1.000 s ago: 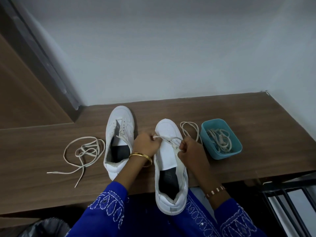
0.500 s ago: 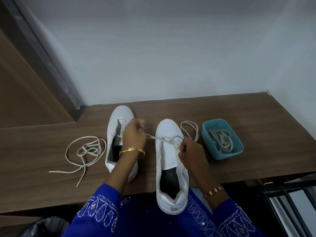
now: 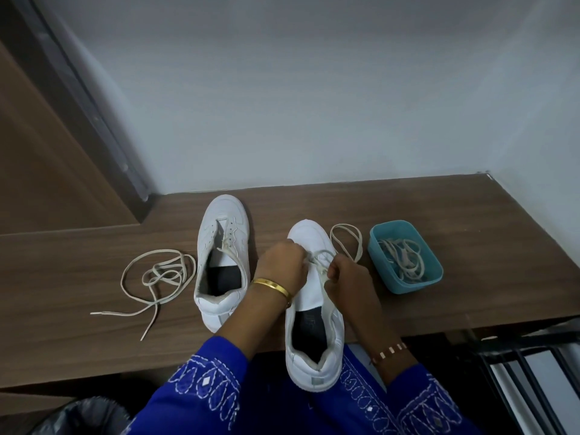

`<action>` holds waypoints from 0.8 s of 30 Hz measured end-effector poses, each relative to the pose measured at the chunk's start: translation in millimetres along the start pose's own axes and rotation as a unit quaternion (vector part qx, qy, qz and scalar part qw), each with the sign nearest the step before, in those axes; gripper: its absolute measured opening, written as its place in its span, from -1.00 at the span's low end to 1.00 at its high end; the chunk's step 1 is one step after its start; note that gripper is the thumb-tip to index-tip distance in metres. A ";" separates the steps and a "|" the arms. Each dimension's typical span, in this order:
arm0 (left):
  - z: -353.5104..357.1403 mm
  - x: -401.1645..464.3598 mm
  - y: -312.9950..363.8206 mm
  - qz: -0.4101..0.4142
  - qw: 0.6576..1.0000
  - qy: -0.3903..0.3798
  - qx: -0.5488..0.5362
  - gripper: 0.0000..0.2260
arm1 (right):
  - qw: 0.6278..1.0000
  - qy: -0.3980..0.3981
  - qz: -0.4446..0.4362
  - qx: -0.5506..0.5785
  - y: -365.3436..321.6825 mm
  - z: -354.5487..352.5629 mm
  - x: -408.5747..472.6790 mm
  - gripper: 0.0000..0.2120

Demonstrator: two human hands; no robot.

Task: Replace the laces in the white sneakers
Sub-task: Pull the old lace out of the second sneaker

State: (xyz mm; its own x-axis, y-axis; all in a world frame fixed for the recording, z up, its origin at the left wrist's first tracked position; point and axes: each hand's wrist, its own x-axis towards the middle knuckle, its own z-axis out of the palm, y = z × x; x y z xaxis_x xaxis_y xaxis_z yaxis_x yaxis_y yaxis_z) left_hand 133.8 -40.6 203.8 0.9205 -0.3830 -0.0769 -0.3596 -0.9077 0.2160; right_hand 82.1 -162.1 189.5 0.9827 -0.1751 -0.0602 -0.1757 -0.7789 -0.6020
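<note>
Both hands work the near sneaker (image 3: 314,324), heel hanging off the table (image 3: 439,215) edge toward the person, likely so the eyelets face up within reach. The left hand (image 3: 282,271) pinches the lace (image 3: 318,260) left of the tongue; the right hand (image 3: 348,277) grips the same lace on the other side, seemingly holding it taut for threading. Left of that sneaker sits the second sneaker (image 3: 222,255), only partly laced. Two sneakers, then. Farther left lies one loose lace (image 3: 157,277). Right of the near sneaker, one teal tub (image 3: 408,284) holds a tangle of laces, number unclear.
</note>
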 end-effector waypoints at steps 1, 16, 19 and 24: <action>1.3 2.6 0.4 -0.009 1.000 0.004 0.013 -0.75 | 1.000 -0.004 0.007 0.016 1.7 0.0 -0.6 -0.85; -37.5 -2.0 -63.4 -0.257 0.829 0.275 -0.413 -0.90 | 0.997 0.004 0.033 0.074 8.4 -0.6 -0.3 -0.83; -24.7 -7.9 -38.1 -0.153 0.936 0.242 -0.204 -0.61 | 0.996 0.001 0.037 0.076 7.4 -1.3 -0.6 -0.84; -0.8 -3.4 0.7 0.019 0.992 0.125 0.021 -0.71 | 0.997 0.003 0.032 0.067 7.6 -0.4 -1.1 -0.84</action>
State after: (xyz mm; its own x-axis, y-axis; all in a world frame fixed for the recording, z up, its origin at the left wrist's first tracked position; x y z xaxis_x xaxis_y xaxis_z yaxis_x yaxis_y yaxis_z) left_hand 130.5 -39.8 205.0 0.9138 -0.3664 0.1755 -0.3950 -0.9021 0.1738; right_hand 79.6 -168.1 185.3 0.9692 -0.2264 -0.0974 -0.2286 -0.6784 -0.6983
